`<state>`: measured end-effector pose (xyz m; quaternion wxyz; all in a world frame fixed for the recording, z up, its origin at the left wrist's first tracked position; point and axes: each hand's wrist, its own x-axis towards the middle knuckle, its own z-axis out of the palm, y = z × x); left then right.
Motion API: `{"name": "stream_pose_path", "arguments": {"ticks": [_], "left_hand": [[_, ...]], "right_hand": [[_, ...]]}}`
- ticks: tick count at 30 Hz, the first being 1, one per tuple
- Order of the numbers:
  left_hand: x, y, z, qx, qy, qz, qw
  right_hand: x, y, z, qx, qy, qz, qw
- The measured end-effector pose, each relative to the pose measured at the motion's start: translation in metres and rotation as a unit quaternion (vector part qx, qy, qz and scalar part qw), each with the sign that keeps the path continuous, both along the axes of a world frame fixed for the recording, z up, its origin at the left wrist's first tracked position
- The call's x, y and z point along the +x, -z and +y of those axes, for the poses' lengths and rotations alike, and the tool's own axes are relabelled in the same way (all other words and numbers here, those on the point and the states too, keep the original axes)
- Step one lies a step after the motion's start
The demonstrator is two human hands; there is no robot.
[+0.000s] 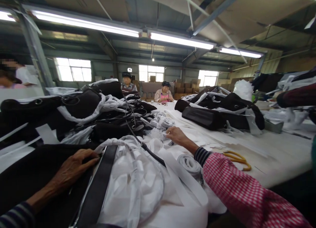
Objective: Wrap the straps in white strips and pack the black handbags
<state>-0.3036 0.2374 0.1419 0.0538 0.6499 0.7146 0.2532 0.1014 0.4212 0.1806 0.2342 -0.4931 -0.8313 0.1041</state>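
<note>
Two bare hands are at work here: the left hand (84,158) lies at the rim of a black bag (66,201), near left on the table (283,155); whether its grip pinches, I can't tell. The right hand (176,136) curls its fingers by some clear plastic bits (156,134), its hold unclear too. Best, I'd say, to steady that rim and clear the black strap (153,154) between them.

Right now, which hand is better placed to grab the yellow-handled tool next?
Right, probably: the right hand is nearer the yellow-handled tool, which lies beside that arm's checked sleeve. The left hand is farther away, on the black bag. I can't tell whether the right hand holds anything.
</note>
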Motion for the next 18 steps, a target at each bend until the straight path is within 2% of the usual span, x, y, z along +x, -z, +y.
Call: {"name": "stream_pose_path", "arguments": {"ticks": [4,6,8,11,13,15,18], "left_hand": [[-0.001,-0.003,0.001,0.003,0.003,-0.002,1.000],[0.000,-0.004,0.000,0.012,0.001,-0.007,1.000],[0.001,-0.006,-0.002,0.024,0.001,-0.019,1.000],[0.003,-0.007,-0.006,0.048,0.017,-0.043,0.998],[0.004,-0.007,-0.008,0.059,0.020,-0.073,0.995],[0.004,-0.007,-0.008,0.062,0.010,-0.107,0.992],[0.004,-0.008,-0.009,0.056,-0.004,-0.139,0.989]], "right_hand": [[-0.027,0.012,0.010,-0.045,0.032,0.013,0.998],[-0.022,0.014,0.009,-0.064,0.032,0.015,0.997],[-0.005,0.012,0.003,-0.068,0.022,0.012,0.997],[0.028,0.001,-0.005,-0.069,-0.023,0.017,0.997],[0.040,-0.010,-0.013,-0.078,-0.043,0.088,0.992],[0.036,-0.021,-0.027,-0.089,-0.064,0.155,0.982],[0.003,-0.035,-0.064,-0.104,-0.132,0.197,0.966]]}}
